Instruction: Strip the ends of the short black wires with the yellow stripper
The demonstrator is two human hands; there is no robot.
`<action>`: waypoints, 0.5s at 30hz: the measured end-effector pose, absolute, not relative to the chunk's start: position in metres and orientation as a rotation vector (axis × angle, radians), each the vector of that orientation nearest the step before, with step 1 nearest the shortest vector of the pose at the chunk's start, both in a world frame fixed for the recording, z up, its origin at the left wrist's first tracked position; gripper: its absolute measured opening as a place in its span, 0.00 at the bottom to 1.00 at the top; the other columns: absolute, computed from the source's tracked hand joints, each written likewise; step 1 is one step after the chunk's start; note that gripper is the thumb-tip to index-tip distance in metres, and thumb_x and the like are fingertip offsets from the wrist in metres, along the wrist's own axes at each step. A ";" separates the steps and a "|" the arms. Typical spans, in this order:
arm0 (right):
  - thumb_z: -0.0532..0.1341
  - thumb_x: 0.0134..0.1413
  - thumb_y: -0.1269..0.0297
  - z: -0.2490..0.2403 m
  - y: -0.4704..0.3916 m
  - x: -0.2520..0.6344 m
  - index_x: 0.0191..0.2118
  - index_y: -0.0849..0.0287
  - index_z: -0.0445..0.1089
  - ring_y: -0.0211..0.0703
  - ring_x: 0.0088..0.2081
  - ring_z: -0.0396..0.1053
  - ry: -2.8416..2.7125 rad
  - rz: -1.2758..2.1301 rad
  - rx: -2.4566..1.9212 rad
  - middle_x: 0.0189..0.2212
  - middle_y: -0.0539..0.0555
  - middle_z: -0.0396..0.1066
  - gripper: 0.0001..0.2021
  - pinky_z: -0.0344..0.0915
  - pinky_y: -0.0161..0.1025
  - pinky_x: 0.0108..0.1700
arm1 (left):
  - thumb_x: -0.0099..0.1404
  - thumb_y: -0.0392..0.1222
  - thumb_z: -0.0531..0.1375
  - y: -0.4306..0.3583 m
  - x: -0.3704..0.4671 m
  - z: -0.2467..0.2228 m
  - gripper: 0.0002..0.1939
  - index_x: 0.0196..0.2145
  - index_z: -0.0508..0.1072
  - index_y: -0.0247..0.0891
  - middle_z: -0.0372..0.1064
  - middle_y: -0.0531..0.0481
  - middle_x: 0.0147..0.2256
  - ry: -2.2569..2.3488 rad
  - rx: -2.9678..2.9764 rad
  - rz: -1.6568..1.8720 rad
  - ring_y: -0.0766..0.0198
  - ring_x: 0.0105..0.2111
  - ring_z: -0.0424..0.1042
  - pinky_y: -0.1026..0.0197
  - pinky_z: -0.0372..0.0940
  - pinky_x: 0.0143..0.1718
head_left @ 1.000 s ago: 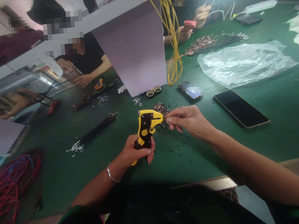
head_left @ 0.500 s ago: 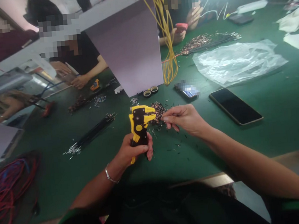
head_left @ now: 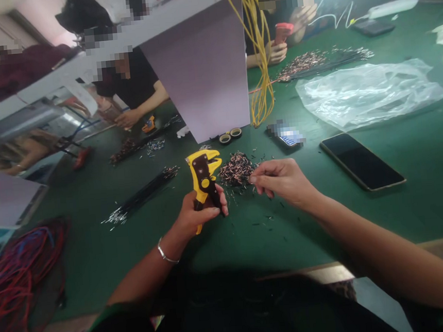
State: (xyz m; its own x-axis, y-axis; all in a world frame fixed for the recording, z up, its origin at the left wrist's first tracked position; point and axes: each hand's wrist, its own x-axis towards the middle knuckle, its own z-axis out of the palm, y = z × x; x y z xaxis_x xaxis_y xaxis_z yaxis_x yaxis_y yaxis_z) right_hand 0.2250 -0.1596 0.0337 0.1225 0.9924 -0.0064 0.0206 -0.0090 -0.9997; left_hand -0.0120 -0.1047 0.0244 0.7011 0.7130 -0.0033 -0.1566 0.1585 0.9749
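Observation:
My left hand point(head_left: 204, 209) is wrapped round the handles of a yellow and black wire stripper point(head_left: 206, 180), whose jaws point up and to the right. Just right of the tool lies a pile of short dark wire pieces with copper-coloured ends point(head_left: 237, 170). At the pile's right edge, my right hand point(head_left: 275, 178) has thumb and forefinger pinched together; whatever is between them is too small to make out. A bundle of black wires point(head_left: 144, 193) lies to the left of the tool. Small dark scraps are scattered below the pile.
A large phone point(head_left: 363, 161), a smaller device point(head_left: 286, 135) and a plastic bag point(head_left: 370, 93) lie to the right. Tape rolls point(head_left: 230, 136) sit below a hanging yellow cable point(head_left: 258, 54). Red cables point(head_left: 22, 281) fill the lower left. Other people work across the green table point(head_left: 434, 209).
The stripper has moved left, away from the pile, and its jaws look wider apart. My right hand stays pinched beside the pile. The whole view has shifted slightly.

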 end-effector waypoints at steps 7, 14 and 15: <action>0.63 0.43 0.65 0.038 -0.162 0.221 0.20 0.59 0.71 0.31 0.14 0.57 -1.193 1.188 -1.348 0.13 0.47 0.66 0.06 0.52 0.33 0.18 | 0.53 0.33 0.67 -0.101 -0.013 0.034 0.24 0.49 0.73 0.36 0.72 0.38 0.49 0.467 1.307 0.683 0.58 0.33 0.74 0.51 0.70 0.38; 0.64 0.41 0.67 0.029 -0.163 0.209 0.21 0.59 0.72 0.31 0.14 0.57 -1.252 1.389 -1.299 0.13 0.47 0.66 0.04 0.52 0.32 0.17 | 0.51 0.33 0.66 -0.104 -0.006 0.038 0.23 0.46 0.72 0.33 0.75 0.41 0.40 0.439 1.167 0.655 0.55 0.33 0.74 0.49 0.71 0.38; 0.64 0.41 0.67 0.028 -0.163 0.207 0.20 0.59 0.72 0.31 0.14 0.57 -1.262 1.401 -1.296 0.13 0.47 0.66 0.04 0.52 0.32 0.17 | 0.50 0.33 0.66 -0.104 -0.005 0.037 0.22 0.45 0.72 0.34 0.75 0.42 0.38 0.449 1.165 0.661 0.55 0.33 0.74 0.49 0.71 0.38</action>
